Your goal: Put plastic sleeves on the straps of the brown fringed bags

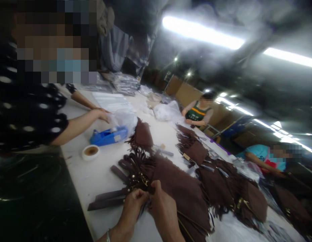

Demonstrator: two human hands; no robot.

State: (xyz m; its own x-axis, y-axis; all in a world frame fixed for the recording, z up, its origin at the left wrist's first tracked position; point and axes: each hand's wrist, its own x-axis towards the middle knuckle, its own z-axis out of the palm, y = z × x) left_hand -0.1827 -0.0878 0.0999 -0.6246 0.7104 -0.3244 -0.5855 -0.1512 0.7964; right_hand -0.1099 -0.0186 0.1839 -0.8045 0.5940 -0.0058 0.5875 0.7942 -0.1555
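My left hand (pixel 130 210) and my right hand (pixel 164 211) are close together at the table's near side. The fingers of both are pinched at a small spot between them; what they hold is hidden. Just beyond my fingers lie brown straps (pixel 105 198) with gold-coloured metal fittings (pixel 143 179). A large brown fringed bag (pixel 178 181) lies flat to the right of the straps, partly behind my right hand. More brown fringed bags (pixel 213 185) lie in a row further right.
Left, a co-worker's hand (pixel 104 115) touches clear plastic (pixel 123 119) near a blue tape dispenser (pixel 109 135). A white bowl (pixel 83 154) holds something brown. Another fringed bag (pixel 143 134) lies beyond. Packed stacks (pixel 125 84) stand at the back; two people work across the table.
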